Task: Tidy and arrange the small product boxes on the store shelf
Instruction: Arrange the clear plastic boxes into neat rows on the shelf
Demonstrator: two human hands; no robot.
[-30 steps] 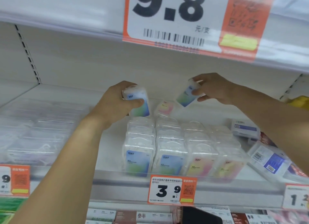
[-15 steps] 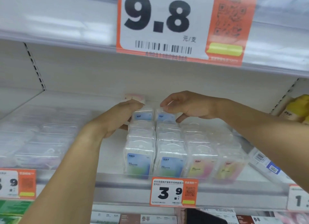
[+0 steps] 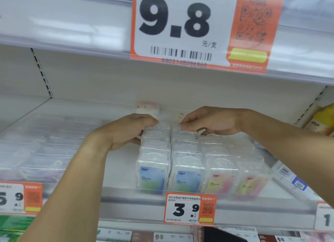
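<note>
Boxes [image 3: 197, 162]: clear plastic, four rows side by side running front to back, at the front edge of the shelf [image 3: 117, 171], middle of its width. Front labels: two left rows blue-green, two right rows yellow-pink.

Left hand [image 3: 126, 131] at the back of the left-most row, from the row's left side. Fingers curled, thumb low against the side of the row, fingertips on top of the rear box. Grip narrow, pinching that rear box.

Right hand [image 3: 211, 122] at the back of the second row, coming in from the right over the two right rows. Fingertips bent down onto the rear box top, thumb tucked behind; grip narrow, looks closed on that box, though the far side is hidden. The two hands' fingertips near each other, not touching.

Behind the hands, near the shelf's back edge: a pink box [image 3: 147, 107] on its own, tilted, and a second pink-yellow one [image 3: 180, 116] just beside the right fingertips, partly hidden.

Left part of the shelf: blurred clear packs [image 3: 36, 151]. Right edge: flat white packs with barcode [image 3: 289, 176], yellow bottle [image 3: 321, 120] further back.

Shelf front rail: 3.9 tag [image 3: 189, 208] under the boxes, a tag ending 5.9 [image 3: 19, 197] at left, another cut off at right. Big 9.8 tag [image 3: 204, 28] hangs from the shelf above. Lower shelf boxes only partly visible at the bottom.
</note>
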